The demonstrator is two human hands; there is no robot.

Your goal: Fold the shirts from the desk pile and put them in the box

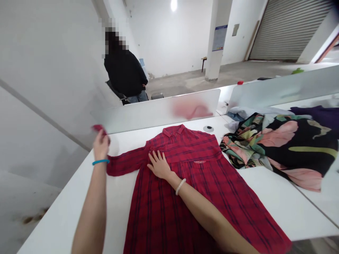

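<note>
Work: spreading a red plaid shirt dress (159,215) on a white table (267,201) | left hand (101,145): pinching the raised sleeve cuff (97,128) | right hand (159,165): open, flat on bodice | needs: sleeve laid flat

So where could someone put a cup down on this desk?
The white desktop shows widest between the red plaid dress and the floral cloth, toward the front edge. A narrower strip lies between the dress and the person's left arm. The far right is crowded with piled clothes.
</note>
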